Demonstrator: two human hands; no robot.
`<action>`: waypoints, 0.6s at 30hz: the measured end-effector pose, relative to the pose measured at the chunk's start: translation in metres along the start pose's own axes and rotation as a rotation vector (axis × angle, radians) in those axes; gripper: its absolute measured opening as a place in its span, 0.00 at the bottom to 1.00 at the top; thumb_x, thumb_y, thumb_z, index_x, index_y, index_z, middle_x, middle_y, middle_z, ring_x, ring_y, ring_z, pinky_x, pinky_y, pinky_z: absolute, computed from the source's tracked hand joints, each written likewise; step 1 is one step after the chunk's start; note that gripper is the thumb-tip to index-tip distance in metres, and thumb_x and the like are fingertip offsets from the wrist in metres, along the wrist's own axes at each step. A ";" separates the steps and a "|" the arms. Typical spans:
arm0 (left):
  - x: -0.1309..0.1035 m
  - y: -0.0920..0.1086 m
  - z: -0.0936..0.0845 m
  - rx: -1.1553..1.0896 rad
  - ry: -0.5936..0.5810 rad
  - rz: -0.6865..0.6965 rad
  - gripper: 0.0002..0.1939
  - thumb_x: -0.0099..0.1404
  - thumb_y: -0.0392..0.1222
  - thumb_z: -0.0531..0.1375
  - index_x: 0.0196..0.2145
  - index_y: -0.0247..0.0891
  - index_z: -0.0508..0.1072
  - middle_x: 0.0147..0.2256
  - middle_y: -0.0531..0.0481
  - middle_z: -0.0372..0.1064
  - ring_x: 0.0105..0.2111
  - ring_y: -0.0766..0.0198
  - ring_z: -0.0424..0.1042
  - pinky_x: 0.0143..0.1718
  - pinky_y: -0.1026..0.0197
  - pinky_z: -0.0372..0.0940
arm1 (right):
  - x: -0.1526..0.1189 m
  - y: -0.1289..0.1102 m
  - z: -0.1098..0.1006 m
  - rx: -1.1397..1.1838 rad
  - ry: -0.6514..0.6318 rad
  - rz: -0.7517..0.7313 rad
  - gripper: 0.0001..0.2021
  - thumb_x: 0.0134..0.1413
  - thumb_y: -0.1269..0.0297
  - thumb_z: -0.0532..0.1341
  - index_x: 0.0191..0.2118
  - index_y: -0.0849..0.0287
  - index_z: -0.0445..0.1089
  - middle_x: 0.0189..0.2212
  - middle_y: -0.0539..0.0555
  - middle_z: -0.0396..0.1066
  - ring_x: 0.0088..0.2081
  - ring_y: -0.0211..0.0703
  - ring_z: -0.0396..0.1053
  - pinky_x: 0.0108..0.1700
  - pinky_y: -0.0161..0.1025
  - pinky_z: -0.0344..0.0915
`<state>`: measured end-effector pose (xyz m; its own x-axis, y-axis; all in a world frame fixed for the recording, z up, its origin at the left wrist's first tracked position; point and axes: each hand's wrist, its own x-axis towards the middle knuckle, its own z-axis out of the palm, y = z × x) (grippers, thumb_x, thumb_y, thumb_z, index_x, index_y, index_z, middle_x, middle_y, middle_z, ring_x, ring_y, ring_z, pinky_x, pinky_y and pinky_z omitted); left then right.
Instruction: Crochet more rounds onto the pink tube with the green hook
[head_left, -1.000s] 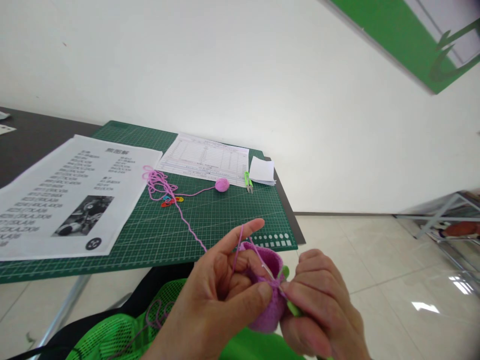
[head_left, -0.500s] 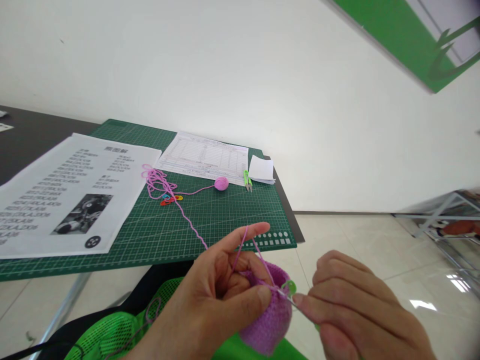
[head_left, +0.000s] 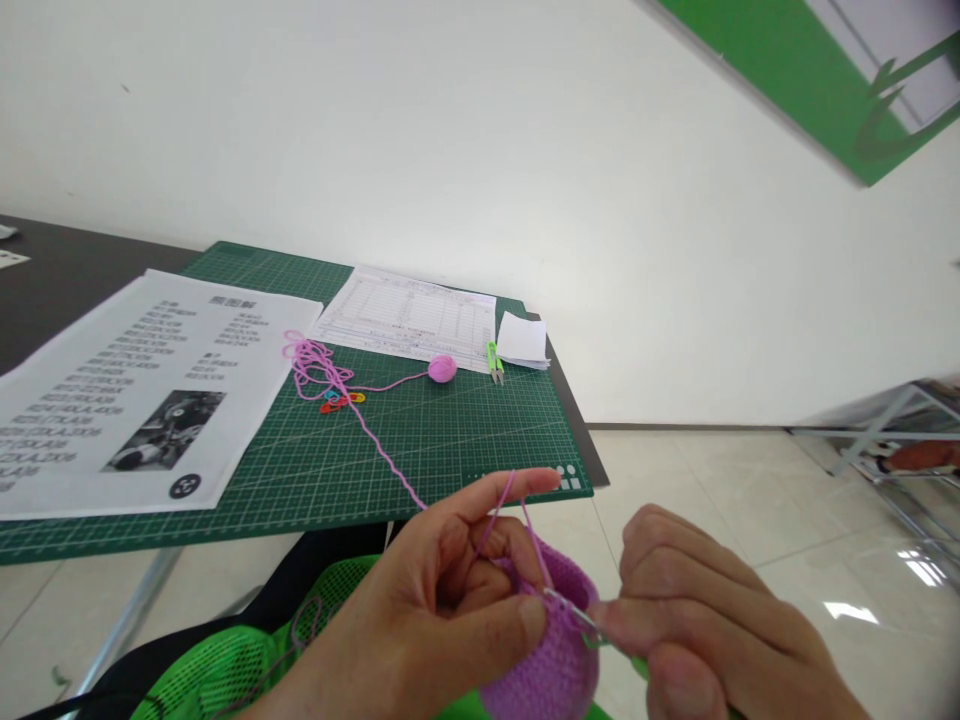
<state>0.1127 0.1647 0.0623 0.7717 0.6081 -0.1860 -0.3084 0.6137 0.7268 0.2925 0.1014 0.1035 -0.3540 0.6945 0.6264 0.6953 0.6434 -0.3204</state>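
Observation:
My left hand (head_left: 450, 590) pinches the rim of a pink crocheted piece (head_left: 551, 660), rounded and hollow like a cup. Pink yarn (head_left: 390, 463) runs from the table to this hand and loops over its raised index finger. My right hand (head_left: 720, 610) is closed around a crochet hook (head_left: 574, 608) with a metal shaft and a green handle. The hook's tip is at the rim, by my left thumb, where the yarn meets the stitches. A green stitch marker (head_left: 596, 638) shows partly behind the hook.
On the green cutting mat (head_left: 450, 440) lie a small yarn ball (head_left: 442, 369), tangled yarn (head_left: 311, 362), several coloured stitch markers (head_left: 343, 402), green thread snips (head_left: 495, 362), a paper pad (head_left: 523, 340), a form (head_left: 412, 315) and a printed pattern sheet (head_left: 247, 350). A metal rack (head_left: 862, 430) stands at right.
Both hands' work has shifted: my left hand and the crocheted piece moved slightly right and down. The hook now lies with its tip clear at the rim, and the green marker sits lower, behind the hook.

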 end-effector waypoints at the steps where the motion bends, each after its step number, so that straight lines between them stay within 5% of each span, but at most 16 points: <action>1: 0.000 -0.001 0.000 -0.019 -0.005 -0.009 0.26 0.61 0.40 0.71 0.56 0.47 0.74 0.29 0.57 0.64 0.23 0.74 0.50 0.24 0.67 0.44 | -0.002 -0.001 0.003 -0.005 0.037 0.011 0.16 0.71 0.70 0.51 0.30 0.64 0.69 0.19 0.51 0.66 0.24 0.36 0.64 0.26 0.38 0.63; 5: 0.000 -0.003 0.000 -0.076 -0.045 -0.011 0.26 0.61 0.39 0.72 0.56 0.49 0.76 0.29 0.57 0.64 0.23 0.75 0.51 0.24 0.69 0.46 | -0.003 -0.004 0.014 -0.054 0.220 0.017 0.14 0.68 0.70 0.55 0.29 0.63 0.68 0.19 0.50 0.63 0.23 0.35 0.61 0.24 0.38 0.57; 14: -0.003 -0.005 -0.003 -0.036 -0.046 -0.048 0.27 0.60 0.45 0.72 0.57 0.49 0.74 0.28 0.58 0.59 0.22 0.74 0.47 0.24 0.65 0.43 | 0.000 -0.005 0.028 0.067 0.205 0.165 0.07 0.57 0.77 0.56 0.31 0.61 0.68 0.21 0.49 0.66 0.24 0.37 0.62 0.25 0.37 0.60; 18: -0.006 -0.006 0.001 0.033 0.029 0.012 0.28 0.62 0.47 0.70 0.59 0.51 0.72 0.28 0.58 0.59 0.23 0.72 0.49 0.24 0.65 0.45 | 0.006 -0.003 0.033 -0.043 0.222 0.100 0.08 0.58 0.69 0.60 0.27 0.57 0.67 0.21 0.49 0.64 0.24 0.39 0.63 0.25 0.38 0.61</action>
<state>0.1105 0.1567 0.0599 0.7514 0.6301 -0.1958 -0.2986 0.5894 0.7506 0.2673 0.1143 0.0854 -0.1396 0.6632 0.7353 0.7478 0.5574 -0.3607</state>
